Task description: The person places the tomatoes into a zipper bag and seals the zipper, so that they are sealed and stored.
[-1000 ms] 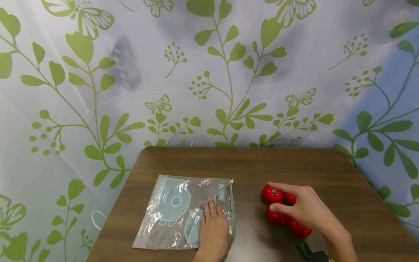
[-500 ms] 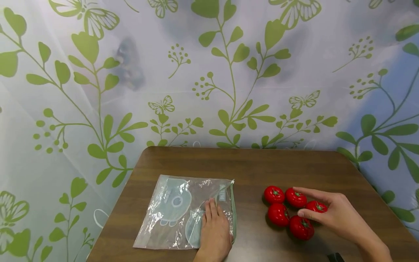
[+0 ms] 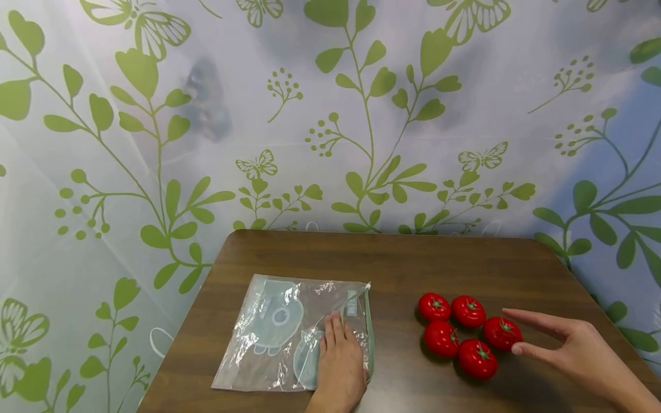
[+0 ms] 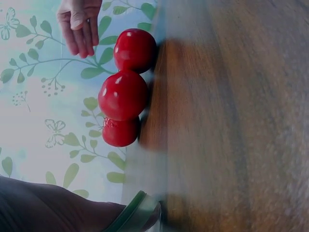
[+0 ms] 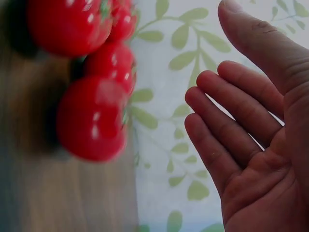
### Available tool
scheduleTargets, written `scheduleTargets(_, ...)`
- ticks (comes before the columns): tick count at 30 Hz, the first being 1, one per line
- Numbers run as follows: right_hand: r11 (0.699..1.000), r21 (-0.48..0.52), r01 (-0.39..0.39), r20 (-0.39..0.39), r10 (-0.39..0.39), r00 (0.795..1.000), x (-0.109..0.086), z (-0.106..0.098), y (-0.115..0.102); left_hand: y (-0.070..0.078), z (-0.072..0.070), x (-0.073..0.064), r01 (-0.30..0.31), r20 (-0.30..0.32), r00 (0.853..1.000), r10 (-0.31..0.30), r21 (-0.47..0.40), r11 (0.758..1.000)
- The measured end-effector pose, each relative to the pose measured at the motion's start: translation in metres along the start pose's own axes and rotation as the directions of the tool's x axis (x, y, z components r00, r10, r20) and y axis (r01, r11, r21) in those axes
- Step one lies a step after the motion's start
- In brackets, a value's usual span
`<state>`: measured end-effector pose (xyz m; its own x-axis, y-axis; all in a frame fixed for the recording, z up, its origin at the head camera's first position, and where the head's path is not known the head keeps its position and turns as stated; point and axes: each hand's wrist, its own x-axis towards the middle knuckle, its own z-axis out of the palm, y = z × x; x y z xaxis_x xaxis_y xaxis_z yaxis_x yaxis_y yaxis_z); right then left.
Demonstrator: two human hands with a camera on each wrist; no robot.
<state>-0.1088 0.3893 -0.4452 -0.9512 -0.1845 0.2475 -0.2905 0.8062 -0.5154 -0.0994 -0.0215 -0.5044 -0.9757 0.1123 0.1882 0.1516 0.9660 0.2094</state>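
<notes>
My left hand (image 3: pixel 341 361) lies with straight fingers on a transparent zip bag (image 3: pixel 242 338) printed with pale blue cartoon shapes. The bag's green-edged side is at its right, and part of the print is hidden under the hand. To the right, several shiny red tomatoes (image 3: pixel 477 359) with green stem tops form a close cluster on the table. My right hand (image 3: pixel 578 350) is beside the rightmost tomato (image 3: pixel 502 334), thumb and fingers apart. In the right wrist view, the palm shows with nothing in it, and a tomato (image 5: pixel 91 118) appears left of the fingertips.
The brown wooden table (image 3: pixel 392 258) has its far edge close to a hanging cloth (image 3: pixel 330 115) with green leaves and butterflies. A thin white loop (image 3: pixel 161 342) hangs by the table's left edge.
The right hand has drawn back to the right from over the tomatoes, leaving them fully in sight. The left hand stays on the bag, and the head view has shifted slightly.
</notes>
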Motion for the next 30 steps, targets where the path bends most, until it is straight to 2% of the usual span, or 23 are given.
scheduleTargets(3,1.0,0.003,0.013,-0.023,-0.013,1.0,-0.004,-0.002,0.012,0.0,0.0,0.001,-0.002,-0.006,1.0,0.002,0.003,1.0)
scheduleTargets(8,1.0,-0.009,-0.026,-0.033,0.025,0.999,-0.013,-0.002,0.028,0.0,0.001,0.001,-0.001,-0.006,1.0,0.001,0.007,1.0)
scheduleTargets(18,0.99,-0.031,-0.138,0.055,0.14,0.989,-0.02,-0.003,0.057,0.0,0.002,0.001,-0.002,-0.006,1.0,0.002,0.013,1.0)
scheduleTargets(30,0.983,0.004,-0.186,0.096,0.184,0.978,-0.009,0.019,0.074,0.0,0.001,0.001,0.003,0.005,1.0,-0.003,0.012,1.0)
